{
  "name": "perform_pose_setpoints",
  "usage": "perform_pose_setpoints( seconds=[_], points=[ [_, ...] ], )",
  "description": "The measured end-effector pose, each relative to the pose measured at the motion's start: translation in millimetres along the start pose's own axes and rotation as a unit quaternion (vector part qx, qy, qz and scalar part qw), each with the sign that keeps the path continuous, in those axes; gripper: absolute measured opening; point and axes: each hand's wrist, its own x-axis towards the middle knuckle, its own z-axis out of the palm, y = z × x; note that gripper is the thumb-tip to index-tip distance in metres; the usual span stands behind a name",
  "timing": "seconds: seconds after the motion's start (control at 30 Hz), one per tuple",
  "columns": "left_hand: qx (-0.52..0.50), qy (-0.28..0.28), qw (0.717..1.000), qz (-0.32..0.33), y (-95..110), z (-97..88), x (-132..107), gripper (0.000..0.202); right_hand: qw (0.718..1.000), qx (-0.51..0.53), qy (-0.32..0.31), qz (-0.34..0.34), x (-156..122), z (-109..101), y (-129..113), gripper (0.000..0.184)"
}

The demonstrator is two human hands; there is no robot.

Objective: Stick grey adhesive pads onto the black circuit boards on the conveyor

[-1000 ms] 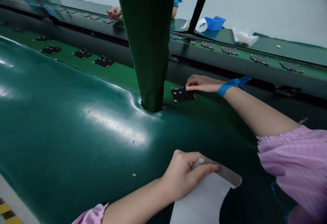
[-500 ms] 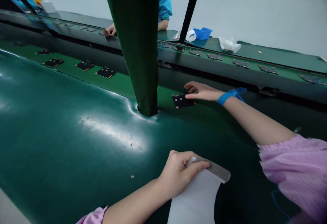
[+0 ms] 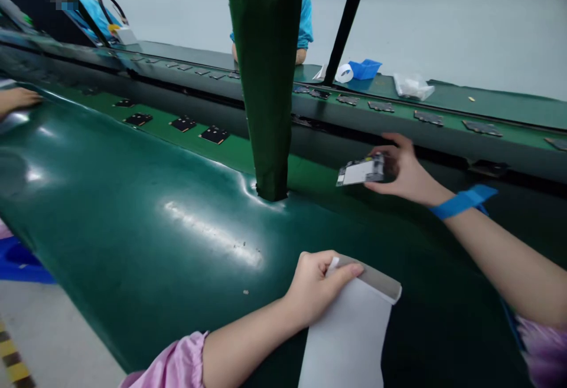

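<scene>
My right hand (image 3: 403,172), with a blue wrist strap (image 3: 463,201) behind it, grips a circuit board (image 3: 361,170) by its right edge. The board is raised and tilted, a pale face with a dark border showing. Lower down, my left hand (image 3: 321,284) is closed on the rolled upper edge of a white paper strip (image 3: 348,338); the thumb presses on the roll, and the strip hangs toward the bottom of the view. Dark circuit boards (image 3: 214,134) lie spaced out on the green belt left of the post.
A green-covered post (image 3: 272,93) rises from the green bench (image 3: 146,258). Several boards (image 3: 427,117) line a second strip farther back. Beyond are a blue bin (image 3: 365,69), a paper roll (image 3: 344,73) and a plastic bag (image 3: 413,87). Another person's hand (image 3: 20,100) shows at far left.
My right hand has lifted the circuit board off the belt and turned it, moving right. My left hand keeps its hold on the paper strip. The view has swung left.
</scene>
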Motion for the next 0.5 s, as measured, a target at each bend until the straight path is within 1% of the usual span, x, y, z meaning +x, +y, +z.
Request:
perform_pose_setpoints(
  seconds=[0.03,0.07,0.13,0.2,0.23,0.3,0.37,0.4,0.43,0.5],
  points=[
    [0.001,0.003,1.0,0.001,-0.7,0.0,-0.3,0.043,1.0,0.011,0.022,0.012,-14.5,-3.6,10.4,0.095],
    [0.005,0.006,1.0,0.004,-1.5,-0.1,-0.6,0.043,0.999,0.011,0.029,0.029,-28.9,-6.9,21.7,0.093],
    [0.01,0.013,1.0,0.008,-2.8,-0.2,-1.2,0.044,0.997,-0.018,0.014,0.08,-55.3,-12.5,41.5,0.092],
    [0.011,0.023,1.0,0.012,-3.3,-0.4,-1.6,0.046,0.989,-0.057,0.013,0.133,-76.9,-15.5,48.7,0.09],
    [0.01,0.029,0.999,0.013,-3.1,-0.5,-1.9,0.048,0.985,-0.07,0.029,0.152,-86.1,-14.9,45.4,0.087],
    [0.011,0.037,0.999,0.015,-1.8,-0.8,-2.6,0.05,0.981,-0.06,0.093,0.161,-103.3,-7.5,25.4,0.074],
    [0.015,0.043,0.999,0.016,0.4,-1.1,-3.4,0.048,0.98,-0.002,0.139,0.14,-120.1,9.0,-5.4,0.057],
    [0.019,0.046,0.999,0.019,1.4,-1.3,-3.8,0.047,0.982,0.042,0.134,0.127,-128.3,19.4,-21.2,0.05],
    [0.024,0.05,0.998,0.024,2.3,-1.6,-4.1,0.047,0.983,0.081,0.121,0.116,-135.7,30.2,-35.6,0.047],
    [0.04,0.056,0.997,0.039,3.2,-2.6,-4.2,0.048,0.982,0.131,0.085,0.104,-147.4,48.8,-56.7,0.048]
  ],
)
